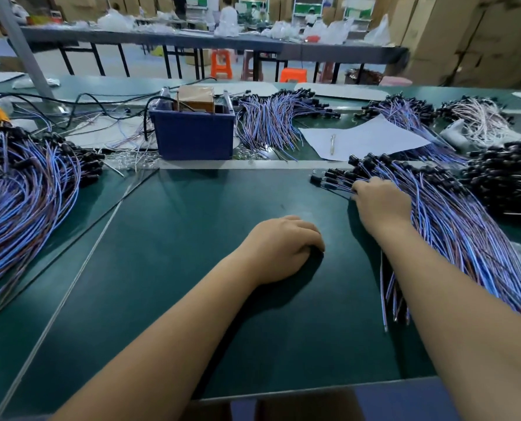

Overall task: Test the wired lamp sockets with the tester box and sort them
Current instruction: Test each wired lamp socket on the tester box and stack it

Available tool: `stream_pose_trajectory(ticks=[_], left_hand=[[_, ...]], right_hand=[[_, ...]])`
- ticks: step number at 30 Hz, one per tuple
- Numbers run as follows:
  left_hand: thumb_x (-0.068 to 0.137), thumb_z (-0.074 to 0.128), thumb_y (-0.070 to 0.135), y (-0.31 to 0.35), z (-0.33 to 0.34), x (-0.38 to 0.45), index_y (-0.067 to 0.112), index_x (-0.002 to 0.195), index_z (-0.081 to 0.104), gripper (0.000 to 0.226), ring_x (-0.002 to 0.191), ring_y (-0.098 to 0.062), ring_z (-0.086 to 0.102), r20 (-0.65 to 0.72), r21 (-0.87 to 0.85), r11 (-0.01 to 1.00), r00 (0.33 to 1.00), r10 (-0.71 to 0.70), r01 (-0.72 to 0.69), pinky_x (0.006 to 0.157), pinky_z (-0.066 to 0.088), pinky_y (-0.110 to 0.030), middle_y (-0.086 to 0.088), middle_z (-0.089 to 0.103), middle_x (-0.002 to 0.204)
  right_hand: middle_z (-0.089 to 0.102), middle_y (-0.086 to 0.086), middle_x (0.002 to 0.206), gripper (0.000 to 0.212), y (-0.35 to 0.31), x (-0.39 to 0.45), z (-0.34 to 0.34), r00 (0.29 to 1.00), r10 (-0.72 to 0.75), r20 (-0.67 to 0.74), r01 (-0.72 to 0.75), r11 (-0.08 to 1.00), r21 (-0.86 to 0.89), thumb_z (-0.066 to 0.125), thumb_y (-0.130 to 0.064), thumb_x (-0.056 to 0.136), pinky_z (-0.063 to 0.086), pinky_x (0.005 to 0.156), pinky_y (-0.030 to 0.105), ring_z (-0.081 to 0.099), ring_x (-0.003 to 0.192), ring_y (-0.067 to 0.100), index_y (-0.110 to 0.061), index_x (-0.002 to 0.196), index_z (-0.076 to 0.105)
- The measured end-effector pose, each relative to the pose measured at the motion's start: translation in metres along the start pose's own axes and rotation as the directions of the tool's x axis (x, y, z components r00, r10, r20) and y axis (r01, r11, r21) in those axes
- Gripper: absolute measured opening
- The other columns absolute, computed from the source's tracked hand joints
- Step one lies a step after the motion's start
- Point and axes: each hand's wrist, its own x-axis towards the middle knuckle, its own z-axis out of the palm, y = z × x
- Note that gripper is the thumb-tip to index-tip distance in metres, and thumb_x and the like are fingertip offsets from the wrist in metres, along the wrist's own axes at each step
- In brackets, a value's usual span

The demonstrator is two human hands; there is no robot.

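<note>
Observed at a dark green matted workbench [192, 244]. Left hand [279, 247] resting knuckles-up on bare mat, fingers [309, 237] curled under loosely, holding nothing. Right hand [377, 203] laid on the near-right heap of black lamp sockets with blue-and-brown wire leads [453, 226]; fingertips bent down onto the leads just behind the socket heads. Whether any lead was actually pinched: cannot tell, fingertips hidden by the back of the hand.

Noted just beyond the right fingertips: several black socket heads [329, 177] jutting leftward onto the mat. Bare lead ends trailing back alongside the right forearm.

Noted well beyond the left fingers: blue plastic tester box [192, 135], with a brown block showing above its rim and black cables running off to its left. Further along, beyond the right fingers: white paper sheet [365, 139] with a pen [332, 144] lying on it.

Recorded far left of the left fingers: a second large heap of wired sockets [25, 189]. Another bundle [271, 123] lying just right of the tester box.
</note>
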Motion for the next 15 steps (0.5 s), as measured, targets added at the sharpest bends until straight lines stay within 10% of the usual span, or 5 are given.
stream_pose_trajectory(ticks=[9, 15], left_hand=[[0.090, 0.054, 0.017, -0.013, -0.001, -0.001, 0.028, 0.105, 0.071, 0.025, 0.092, -0.015, 0.061, -0.222, -0.139, 0.970, 0.948, -0.227, 0.200, 0.078, 0.050, -0.033, 0.009, 0.071, 0.095], [0.089, 0.052, 0.013, -0.058, -0.032, -0.020, 0.021, 0.100, 0.072, 0.025, 0.086, -0.022, 0.064, -0.562, -0.355, 0.814, 0.590, -0.579, 0.461, 0.075, 0.050, -0.033, 0.002, 0.073, 0.089]], right_hand=[[0.056, 0.020, 0.112, 0.027, -0.049, 0.003, -0.024, 0.990, 0.089, -0.114, -0.089, 0.996, 0.000, 0.055, -0.006, 0.080, 0.036, 0.087, 0.038, 0.047, 0.107, 0.036, -0.008, 0.107, 0.061], [0.055, 0.012, 0.125, 0.041, -0.161, 0.000, -0.043, 0.996, -0.088, -0.013, 0.083, 0.866, 0.493, 0.056, -0.014, 0.084, 0.037, 0.095, 0.037, 0.045, 0.118, 0.032, -0.020, 0.124, 0.059]])
